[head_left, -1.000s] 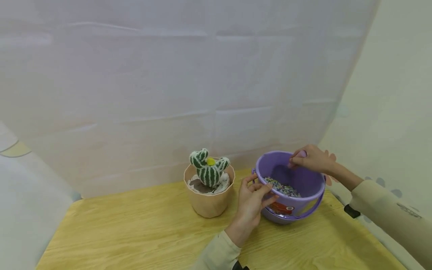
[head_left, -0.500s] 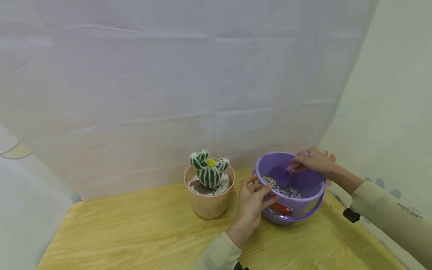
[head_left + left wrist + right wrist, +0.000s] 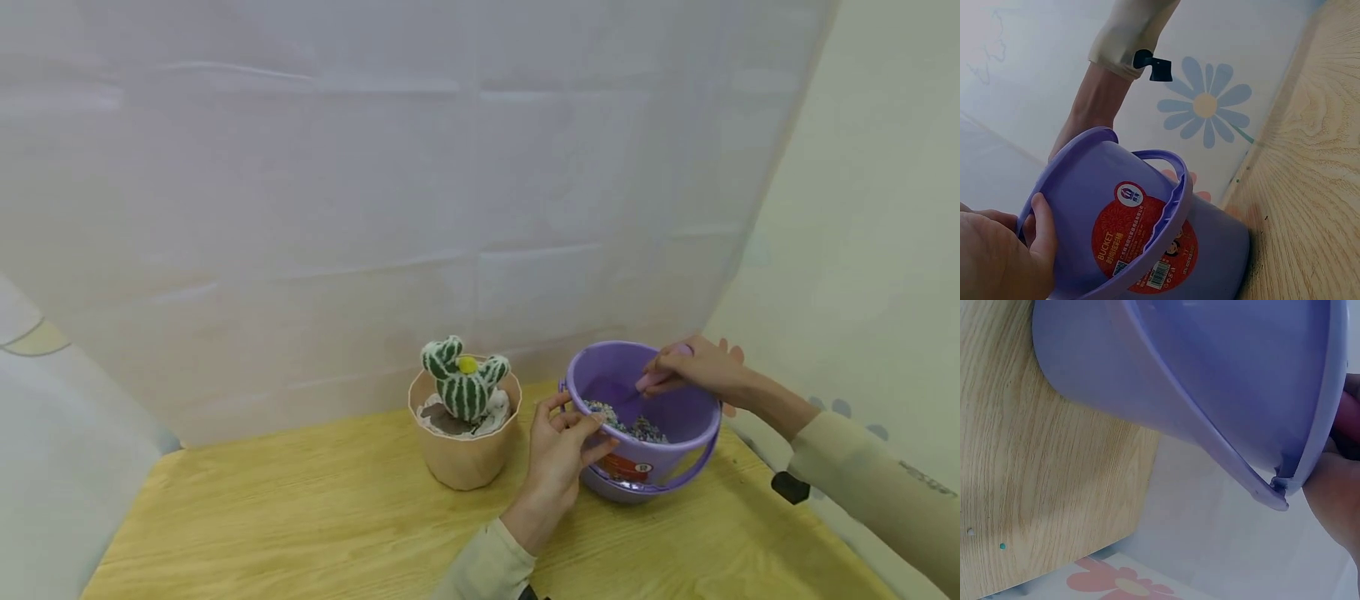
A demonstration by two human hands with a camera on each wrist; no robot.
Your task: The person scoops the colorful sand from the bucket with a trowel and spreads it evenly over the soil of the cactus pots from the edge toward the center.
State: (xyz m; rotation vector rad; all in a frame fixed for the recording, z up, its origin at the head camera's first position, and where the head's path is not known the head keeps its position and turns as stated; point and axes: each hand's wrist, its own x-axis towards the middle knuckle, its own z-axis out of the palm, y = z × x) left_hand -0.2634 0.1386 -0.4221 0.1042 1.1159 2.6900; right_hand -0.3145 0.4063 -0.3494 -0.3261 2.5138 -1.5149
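Note:
A purple bucket (image 3: 663, 460) stands tilted at the right of the table, partly filled with small multicoloured granules (image 3: 647, 431). My left hand (image 3: 553, 454) grips its near left rim, and the left wrist view shows the thumb (image 3: 1044, 228) on the outer wall. Inside the bucket, my right hand (image 3: 701, 368) grips the pink handle of a small shovel (image 3: 649, 382). The shovel's purple blade reaches down to the granules, its tip hidden. In the right wrist view the bucket wall (image 3: 1229, 369) covers most of this hand.
Left of the bucket is a peach pot (image 3: 463, 458) holding a knitted green cactus (image 3: 465, 393). The wooden table (image 3: 300, 500) meets a pale sheet-covered wall behind and another wall at right. Loose granules (image 3: 1002, 546) lie on the tabletop.
The shovel's blade has gone down into the granules, and a dip has opened in them. My right hand has shifted slightly down and right. The left hand keeps its hold on the rim.

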